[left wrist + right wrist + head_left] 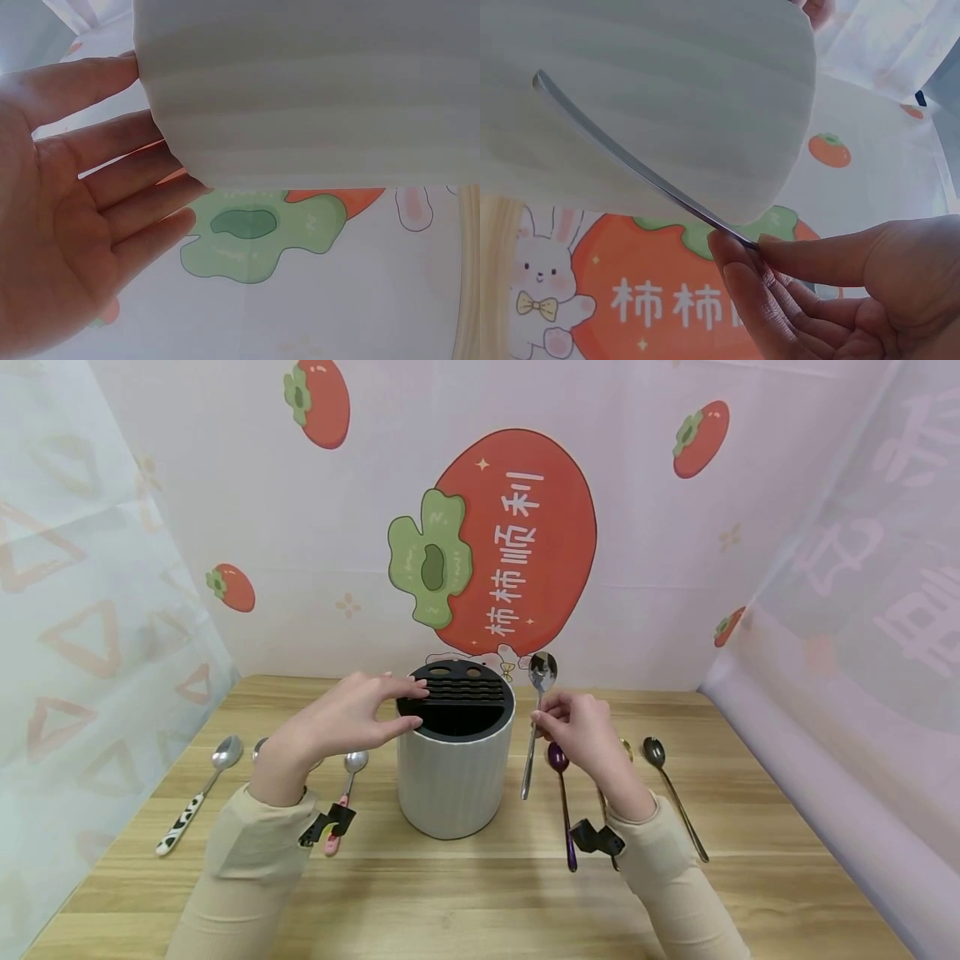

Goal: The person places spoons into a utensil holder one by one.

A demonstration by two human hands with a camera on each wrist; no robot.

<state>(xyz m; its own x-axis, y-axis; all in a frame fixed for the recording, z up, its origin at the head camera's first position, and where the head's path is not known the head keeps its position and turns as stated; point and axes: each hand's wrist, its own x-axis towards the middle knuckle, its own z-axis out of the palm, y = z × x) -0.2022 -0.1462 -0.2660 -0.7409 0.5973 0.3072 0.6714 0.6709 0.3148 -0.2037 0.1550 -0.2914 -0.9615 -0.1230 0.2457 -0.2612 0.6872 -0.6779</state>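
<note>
My right hand (576, 727) pinches a silver spoon (542, 675) by its handle between thumb and fingertips. Its bowl points up and the handle slants down beside the white ribbed holder (452, 785). In the right wrist view, the spoon handle (622, 154) crosses in front of the holder's wall. My left hand (348, 718) has its fingers extended, with fingertips and thumb at the left rim of the holder's black slotted lid (465, 691). Seen from the left wrist, the fingers (127, 172) reach the holder's edge, partly hidden behind it.
On the left lie a cow-print-handled spoon (187, 814), a pink-handled spoon (355, 762) and another partly behind the left wrist. To the right are a purple spoon (562, 793), a gold one (627, 748) partly covered by the arm, and a dark spoon (672, 789). A printed cloth (637, 568) hangs behind.
</note>
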